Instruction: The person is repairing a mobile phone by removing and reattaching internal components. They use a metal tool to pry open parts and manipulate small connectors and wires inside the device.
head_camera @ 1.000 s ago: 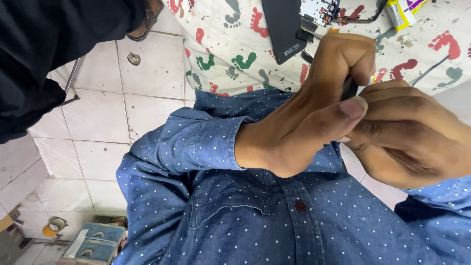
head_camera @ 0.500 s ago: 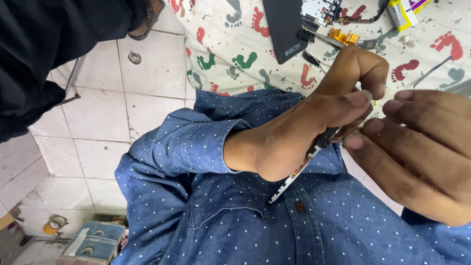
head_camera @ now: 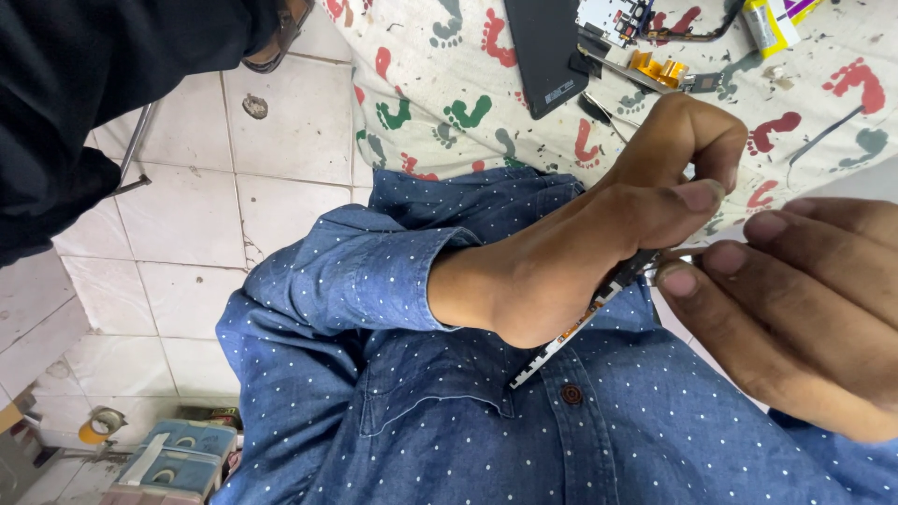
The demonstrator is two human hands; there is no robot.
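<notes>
My left hand [head_camera: 599,243], in a blue dotted sleeve, is closed around a thin narrow circuit board [head_camera: 561,339] seen edge-on, held over my lap. The board runs from below my palm up to my thumb. At the right, my right hand [head_camera: 795,309] has its fingers slightly spread, and its fingertips pinch or touch the board's upper end beside my left thumb. Whether that hand carries a small tool is hidden.
A cloth with coloured footprints [head_camera: 440,93] covers the table ahead, with a black phone panel [head_camera: 543,51], a circuit board [head_camera: 613,17], orange tape [head_camera: 655,67] and a yellow tube [head_camera: 767,23]. A person in black [head_camera: 84,103] stands at the left on the tiled floor [head_camera: 178,243]. Blue boxes [head_camera: 178,458] lie low left.
My hands were pressed together over the board; they have drawn apart. The board now shows below my left palm, and my right hand has slid right and down.
</notes>
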